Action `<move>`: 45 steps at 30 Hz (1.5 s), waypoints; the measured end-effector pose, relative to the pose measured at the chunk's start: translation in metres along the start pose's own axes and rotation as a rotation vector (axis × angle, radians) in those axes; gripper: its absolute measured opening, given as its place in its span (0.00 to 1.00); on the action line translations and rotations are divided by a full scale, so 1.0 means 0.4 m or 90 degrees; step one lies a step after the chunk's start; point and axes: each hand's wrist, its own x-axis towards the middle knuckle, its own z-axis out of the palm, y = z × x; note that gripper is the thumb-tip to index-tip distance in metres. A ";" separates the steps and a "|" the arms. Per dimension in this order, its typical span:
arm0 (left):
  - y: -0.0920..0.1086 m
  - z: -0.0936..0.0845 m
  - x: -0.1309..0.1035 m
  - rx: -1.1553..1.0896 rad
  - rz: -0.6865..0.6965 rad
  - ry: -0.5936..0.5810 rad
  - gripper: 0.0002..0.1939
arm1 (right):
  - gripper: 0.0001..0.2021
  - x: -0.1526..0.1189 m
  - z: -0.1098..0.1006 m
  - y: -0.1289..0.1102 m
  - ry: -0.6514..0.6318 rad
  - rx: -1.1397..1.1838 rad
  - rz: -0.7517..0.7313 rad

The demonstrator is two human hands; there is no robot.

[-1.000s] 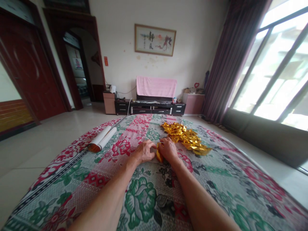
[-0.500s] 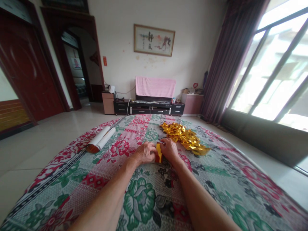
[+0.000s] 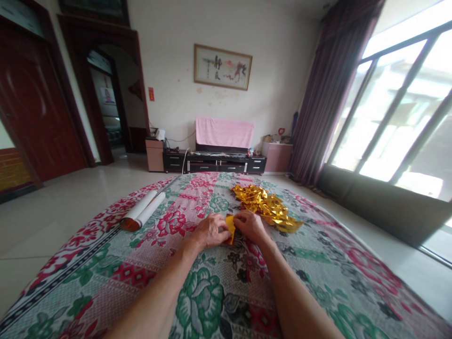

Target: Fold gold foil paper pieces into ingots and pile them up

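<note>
Between my hands, low over the patterned tablecloth [image 3: 208, 256], is a small folded piece of gold foil paper [image 3: 230, 227]. My left hand [image 3: 213, 230] has curled fingers closed on its left side. At its upper right edge, my right hand [image 3: 249, 225] pinches the same piece with thumb and fingers. Parts of the paper are covered by my fingers. Just beyond my right hand lies a heap of shiny folded gold foil pieces [image 3: 266, 205].
Rolled sheets [image 3: 144, 210], white outside and gold-brown inside, lie on the left side of the round table. Farther back stand a low black cabinet [image 3: 203, 165] and a screen under a pink cloth [image 3: 224, 132]. A window [image 3: 395, 113] is at the right.
The foil piece now looks narrower, with no whitish side showing. My fingers have shifted slightly on it. The whole view has tilted a little, while the heap and rolls stay in place.
</note>
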 end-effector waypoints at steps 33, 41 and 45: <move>0.006 -0.009 -0.002 0.031 0.100 -0.065 0.10 | 0.15 -0.021 0.024 -0.036 -0.088 -0.168 -0.053; -0.008 -0.021 -0.006 0.007 0.096 -0.109 0.11 | 0.16 -0.025 0.030 -0.038 -0.107 -0.187 -0.056; -0.015 -0.023 -0.008 -0.001 0.066 -0.139 0.15 | 0.15 -0.035 0.028 -0.041 -0.133 -0.209 -0.045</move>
